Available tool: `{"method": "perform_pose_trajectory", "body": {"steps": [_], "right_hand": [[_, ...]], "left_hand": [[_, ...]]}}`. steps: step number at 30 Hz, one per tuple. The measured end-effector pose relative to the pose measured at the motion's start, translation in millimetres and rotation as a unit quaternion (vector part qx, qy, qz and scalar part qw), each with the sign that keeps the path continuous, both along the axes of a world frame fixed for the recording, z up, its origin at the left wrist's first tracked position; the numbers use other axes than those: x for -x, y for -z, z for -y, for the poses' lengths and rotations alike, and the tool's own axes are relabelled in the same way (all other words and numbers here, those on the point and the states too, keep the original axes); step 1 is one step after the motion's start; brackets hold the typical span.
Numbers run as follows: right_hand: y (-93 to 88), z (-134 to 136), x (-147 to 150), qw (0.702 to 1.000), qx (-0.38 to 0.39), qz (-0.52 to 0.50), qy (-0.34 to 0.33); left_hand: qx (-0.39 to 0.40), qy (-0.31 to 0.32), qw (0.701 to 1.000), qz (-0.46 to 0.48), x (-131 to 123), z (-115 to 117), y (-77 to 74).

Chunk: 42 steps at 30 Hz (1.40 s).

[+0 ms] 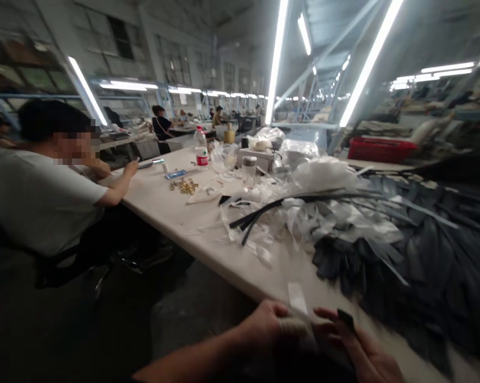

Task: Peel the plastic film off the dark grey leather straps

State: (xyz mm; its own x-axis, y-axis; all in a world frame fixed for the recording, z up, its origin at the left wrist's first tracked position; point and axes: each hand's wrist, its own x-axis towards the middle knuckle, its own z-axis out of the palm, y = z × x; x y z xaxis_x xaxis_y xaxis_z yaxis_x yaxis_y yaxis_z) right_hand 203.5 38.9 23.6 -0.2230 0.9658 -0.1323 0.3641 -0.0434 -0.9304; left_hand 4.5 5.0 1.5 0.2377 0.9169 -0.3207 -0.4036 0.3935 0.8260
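Observation:
My left hand and my right hand meet at the bottom edge, just in front of the table's near edge. Both have their fingers curled round a small pale piece with a clear strip sticking up from it. A small dark tab lies under my right thumb. A heap of dark fabric pieces lies on the table right behind my hands, with clear plastic sleeves and black straps on top.
A seated person in a white shirt works at the table's left side. On the table stand a water bottle, a jar, gold metal bits and plastic bags. A red crate sits far right. More workers sit behind.

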Motion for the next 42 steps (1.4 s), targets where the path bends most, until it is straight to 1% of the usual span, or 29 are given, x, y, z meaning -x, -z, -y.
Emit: {"method": "perform_pose_trajectory", "body": {"steps": [1,3,4,6,8,9,10,12,14,16,21,24,30,35,42], "right_hand": [[-2.4,3,-5,1.000,-0.007,0.011,0.010],[-6.5,15,-14,1.000,-0.006,0.015,0.015],[-7.8,22,-18,1.000,0.004,0.012,0.005],[-8.0,40,-22,0.998,0.042,-0.002,-0.037],[-5.0,57,-24,0.994,0.078,-0.015,-0.081],[-2.7,65,-25,0.992,0.089,-0.021,-0.091],[-0.3,71,-26,0.991,0.096,-0.029,-0.093],[3.8,79,-27,0.991,0.100,-0.041,-0.075],[5.7,81,-28,0.992,0.098,-0.052,-0.052],[6.0,82,-27,0.992,0.103,-0.056,-0.048],[7.7,84,-21,0.984,0.129,-0.076,-0.095],[10.1,87,-18,0.982,0.136,-0.083,-0.101],[13.0,89,-15,0.979,0.153,-0.098,-0.091],[14.9,86,-12,0.978,0.163,-0.110,-0.071],[17.3,85,-12,0.985,0.134,-0.102,-0.046]], "left_hand": [[0.008,-0.025,0.999,0.021,-2,-3,-1.6],[0.020,-0.049,0.997,0.052,-7,-9,-5.3],[0.033,-0.059,0.996,0.059,-10,-12,-7.2],[0.052,-0.063,0.994,0.071,-15,-14,-10.3],[0.065,-0.055,0.993,0.081,-22,-12,-12.3],[0.068,-0.046,0.993,0.083,-25,-10,-12.6],[0.068,-0.033,0.994,0.080,-28,-7,-12.6],[0.065,-0.001,0.996,0.065,-34,-1,-11.1],[0.062,0.028,0.996,0.051,-37,3,-7.8],[0.070,0.034,0.995,0.055,-40,6,-3.3],[0.065,0.009,0.995,0.070,-45,9,6.4],[0.064,0.008,0.995,0.076,-49,10,6.7],[0.108,-0.015,0.989,0.095,-55,11,4.5],[0.096,-0.004,0.991,0.093,-56,13,9.3],[0.095,0.000,0.993,0.074,-55,13,14.8]]}}
